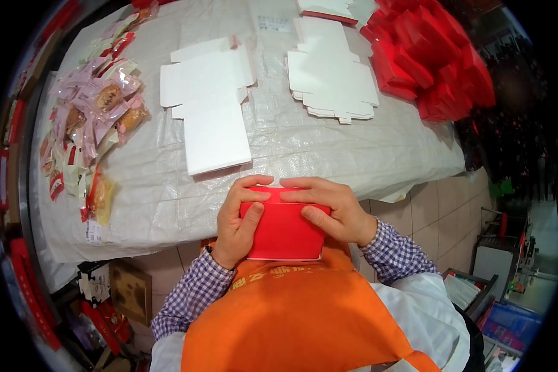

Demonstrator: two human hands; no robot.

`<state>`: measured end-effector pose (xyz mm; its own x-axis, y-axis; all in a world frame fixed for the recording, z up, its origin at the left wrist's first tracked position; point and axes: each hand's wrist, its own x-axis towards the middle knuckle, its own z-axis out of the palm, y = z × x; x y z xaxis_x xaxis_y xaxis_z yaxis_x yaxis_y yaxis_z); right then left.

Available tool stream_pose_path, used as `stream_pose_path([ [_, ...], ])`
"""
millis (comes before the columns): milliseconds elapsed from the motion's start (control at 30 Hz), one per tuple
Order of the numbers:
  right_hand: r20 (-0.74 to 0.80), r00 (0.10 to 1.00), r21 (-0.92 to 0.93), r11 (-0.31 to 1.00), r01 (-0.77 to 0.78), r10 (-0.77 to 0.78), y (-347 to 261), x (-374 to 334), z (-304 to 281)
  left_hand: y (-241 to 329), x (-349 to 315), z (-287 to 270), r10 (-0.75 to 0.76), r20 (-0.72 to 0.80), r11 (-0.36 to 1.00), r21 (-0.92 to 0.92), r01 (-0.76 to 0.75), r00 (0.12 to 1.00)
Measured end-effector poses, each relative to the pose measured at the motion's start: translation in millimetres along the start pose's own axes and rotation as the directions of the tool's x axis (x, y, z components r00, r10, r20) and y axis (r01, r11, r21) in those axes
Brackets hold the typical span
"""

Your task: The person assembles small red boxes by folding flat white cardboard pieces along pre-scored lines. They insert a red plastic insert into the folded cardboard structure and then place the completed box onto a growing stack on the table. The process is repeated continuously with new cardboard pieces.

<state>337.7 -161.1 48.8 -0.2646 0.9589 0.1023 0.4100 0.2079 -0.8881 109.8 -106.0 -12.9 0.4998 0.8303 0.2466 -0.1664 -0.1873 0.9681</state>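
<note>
A red cardboard box point(286, 232) is held close against my orange apron, at the near edge of the table. My left hand point(237, 217) grips its left side, thumb on the face towards me and fingers over the top. From the right, my right hand point(328, 208) holds it the same way, with the thumb on the front and fingers along the top edge. Just beyond the hands lies a stack of flat white box blanks point(214, 105). Another stack of white blanks point(332, 74) lies farther right. The underside of the box is hidden.
Individually wrapped pastries point(99, 111) are heaped along the table's left side. Several red boxes point(425, 56) are piled at the far right. A pale woven plastic sheet point(304, 149) covers the table. A brown carton point(130, 291) stands on the floor at lower left.
</note>
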Motion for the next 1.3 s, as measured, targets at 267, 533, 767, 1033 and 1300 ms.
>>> stream_pose_path([
  [267,0.096,0.969,-0.165,0.963,-0.212,0.229,-9.0,24.6,-56.7,19.9,46.2,-11.3,-0.136,-0.005,0.984,-0.118,0.134,0.991],
  [533,-0.335,0.853,0.813,0.580,0.048,0.399,23.8,66.8,-4.7,0.0,27.4,-45.3,-0.305,-0.288,0.937,-0.261,0.232,0.908],
  [767,-0.058,0.952,0.744,0.649,-0.159,0.300,31.6,63.6,81.3,-4.8,17.0,-25.4,-0.212,-0.515,0.963,-0.255,0.088,0.831],
  [1033,-0.426,0.904,0.098,0.995,0.019,0.025,20.2,60.8,26.5,21.6,-15.0,-40.4,-0.213,-0.125,0.977,-0.023,0.212,0.969],
  [1300,-0.168,0.963,0.102,0.975,-0.196,0.211,6.1,61.6,3.8,-4.4,-43.5,-29.0,0.135,-0.074,0.982,0.139,-0.124,0.988],
])
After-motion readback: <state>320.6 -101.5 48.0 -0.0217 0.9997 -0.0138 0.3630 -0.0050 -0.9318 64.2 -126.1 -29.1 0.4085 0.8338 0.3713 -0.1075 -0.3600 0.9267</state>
